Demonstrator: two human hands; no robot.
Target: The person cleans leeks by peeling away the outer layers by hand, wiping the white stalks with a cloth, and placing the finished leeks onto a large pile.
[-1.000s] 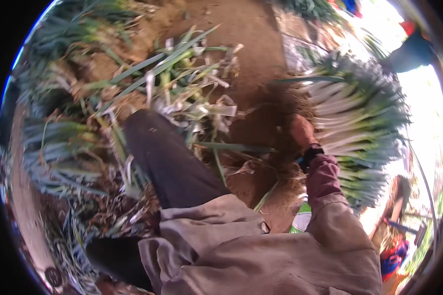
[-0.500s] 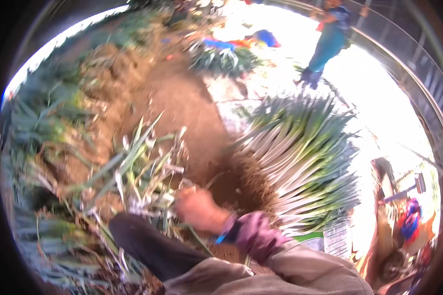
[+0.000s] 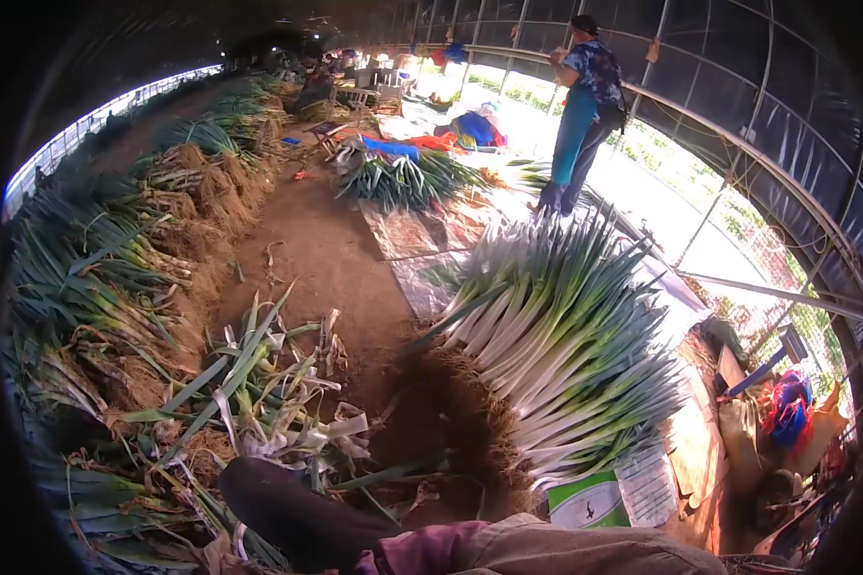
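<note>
Neither of my hands shows now; only a purple sleeve (image 3: 422, 548) is in sight at the bottom edge, below my dark-clad knee (image 3: 297, 498). Nearest to the knee lies a heap of stripped leek leaves (image 3: 268, 412), pale and green, on the soil. To the right, a wide row of clean leeks (image 3: 566, 355) lies side by side, white stalks and brown roots toward me, green tops pointing away. Whatever my hands hold is hidden below the view.
Untrimmed leeks (image 3: 96, 278) are piled along the left. Another leek bundle (image 3: 408, 182) lies ahead on a sheet (image 3: 422, 235). A person (image 3: 585, 105) in a teal apron stands beyond. A green-and-white packet (image 3: 590, 503) and a blue-handled tool (image 3: 762, 369) are at right.
The hand that was low over the leaf heap has left the view, drawn back toward my body. My view has tilted up and steadied, showing more of the tunnel.
</note>
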